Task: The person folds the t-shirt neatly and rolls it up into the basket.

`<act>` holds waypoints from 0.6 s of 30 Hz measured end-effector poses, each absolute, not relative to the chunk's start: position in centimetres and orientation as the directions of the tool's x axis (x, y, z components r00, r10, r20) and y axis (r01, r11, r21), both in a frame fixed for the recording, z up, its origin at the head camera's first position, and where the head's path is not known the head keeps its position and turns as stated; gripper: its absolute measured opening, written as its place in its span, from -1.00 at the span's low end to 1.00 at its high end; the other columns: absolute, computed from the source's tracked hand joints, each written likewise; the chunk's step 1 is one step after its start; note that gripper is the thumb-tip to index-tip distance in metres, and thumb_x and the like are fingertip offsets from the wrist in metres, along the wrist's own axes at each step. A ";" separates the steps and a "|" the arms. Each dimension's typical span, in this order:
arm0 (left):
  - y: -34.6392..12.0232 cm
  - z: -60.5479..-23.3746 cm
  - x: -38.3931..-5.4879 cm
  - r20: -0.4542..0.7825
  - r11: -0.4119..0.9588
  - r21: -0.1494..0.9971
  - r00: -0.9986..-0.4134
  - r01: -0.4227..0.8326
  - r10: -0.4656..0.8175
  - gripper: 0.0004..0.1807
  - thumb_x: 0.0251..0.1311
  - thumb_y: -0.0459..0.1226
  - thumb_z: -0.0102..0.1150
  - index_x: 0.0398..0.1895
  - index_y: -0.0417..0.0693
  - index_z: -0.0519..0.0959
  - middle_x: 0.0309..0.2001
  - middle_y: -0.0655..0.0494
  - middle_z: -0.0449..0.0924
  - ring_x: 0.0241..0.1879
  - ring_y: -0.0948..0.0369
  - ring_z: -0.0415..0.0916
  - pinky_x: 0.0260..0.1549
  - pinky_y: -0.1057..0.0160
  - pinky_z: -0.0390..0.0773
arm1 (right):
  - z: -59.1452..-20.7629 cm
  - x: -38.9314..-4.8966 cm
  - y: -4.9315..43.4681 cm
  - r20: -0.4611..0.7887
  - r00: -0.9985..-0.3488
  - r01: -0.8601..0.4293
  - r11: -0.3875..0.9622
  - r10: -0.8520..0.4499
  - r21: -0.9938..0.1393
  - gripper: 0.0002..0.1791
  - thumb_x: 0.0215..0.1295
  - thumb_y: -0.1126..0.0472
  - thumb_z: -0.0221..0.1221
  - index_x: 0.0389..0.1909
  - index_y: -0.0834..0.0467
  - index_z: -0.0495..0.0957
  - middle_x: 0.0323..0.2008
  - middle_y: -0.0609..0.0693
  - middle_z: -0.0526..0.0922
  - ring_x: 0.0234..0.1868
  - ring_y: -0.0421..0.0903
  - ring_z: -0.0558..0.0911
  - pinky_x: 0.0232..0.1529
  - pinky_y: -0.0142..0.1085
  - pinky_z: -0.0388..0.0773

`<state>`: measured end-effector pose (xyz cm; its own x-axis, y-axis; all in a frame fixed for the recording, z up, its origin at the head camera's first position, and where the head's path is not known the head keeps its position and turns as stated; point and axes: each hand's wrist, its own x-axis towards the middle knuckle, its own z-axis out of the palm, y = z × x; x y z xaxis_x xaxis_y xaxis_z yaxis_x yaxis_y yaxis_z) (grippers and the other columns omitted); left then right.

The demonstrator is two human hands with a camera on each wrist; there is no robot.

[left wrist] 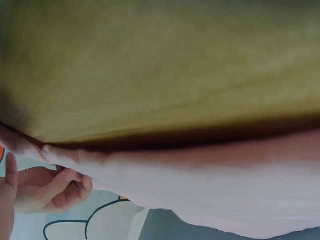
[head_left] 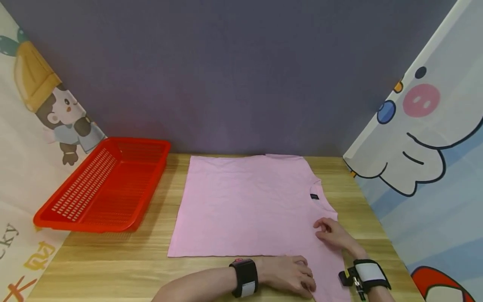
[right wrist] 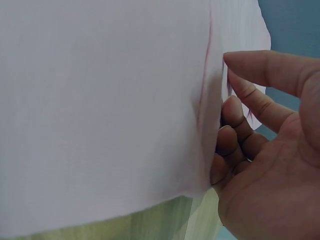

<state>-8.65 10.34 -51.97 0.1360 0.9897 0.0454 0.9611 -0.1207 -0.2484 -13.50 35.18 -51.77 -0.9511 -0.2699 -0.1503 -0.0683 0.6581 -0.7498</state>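
A pink T-shirt point(head_left: 245, 201) lies spread flat on the wooden table, its collar toward the right with a dark neck label point(head_left: 314, 196). My left hand point(head_left: 284, 274) is at the near side of the shirt, by the sleeve, fingers bent down onto the cloth; their tips are hidden. Farther up, my right hand point(head_left: 333, 235) pinches the fabric below the collar. In the right wrist view, thumb and forefinger of that hand point(right wrist: 280, 145) meet at a raised ridge of cloth, the other fingers curled behind it.
A red plastic basket point(head_left: 120, 180) with perforated sides stands at the left of the table point(head_left: 132, 268). A grey panel point(head_left: 234, 75) rises behind. Printed cartoon sheets hang on the left point(head_left: 22, 176) and right point(head_left: 434, 201).
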 end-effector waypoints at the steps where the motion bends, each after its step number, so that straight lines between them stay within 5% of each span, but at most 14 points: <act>1: 10.3 -51.9 -8.6 0.049 -0.120 -0.250 0.136 0.961 0.989 -0.64 0.58 -0.09 -0.23 0.16 0.49 0.56 0.19 0.50 0.50 0.20 0.46 0.39 0.32 0.30 0.30 | -51.7 -13.4 35.2 -0.148 -0.951 -0.071 0.659 -0.271 -0.749 -0.78 0.25 0.35 0.25 -0.13 0.35 0.54 -0.41 -0.03 0.41 -0.41 -0.31 0.32 -0.38 -0.43 0.28; 9: 10.7 -52.3 -8.4 0.159 0.060 -0.419 0.008 0.906 0.987 -0.62 0.58 -0.05 -0.26 0.20 0.53 0.53 0.08 0.52 0.48 0.09 0.43 0.40 0.13 0.29 0.47 | -51.6 -13.3 35.1 -0.147 -0.950 -0.073 0.652 -0.277 -0.755 -0.78 0.25 0.34 0.24 -0.14 0.37 0.54 -0.42 -0.05 0.40 -0.42 -0.31 0.34 -0.39 -0.43 0.29; 18: 11.6 -52.8 -8.9 0.136 0.216 -0.370 -0.178 0.903 0.975 -0.68 0.56 -0.01 -0.19 0.16 0.44 0.54 0.10 0.51 0.51 0.08 0.44 0.43 0.07 0.33 0.51 | -51.5 -13.5 35.3 -0.117 -0.939 -0.110 0.604 -0.325 -0.789 -0.79 0.26 0.36 0.22 -0.14 0.41 0.52 -0.45 -0.05 0.40 -0.45 -0.33 0.34 -0.42 -0.44 0.30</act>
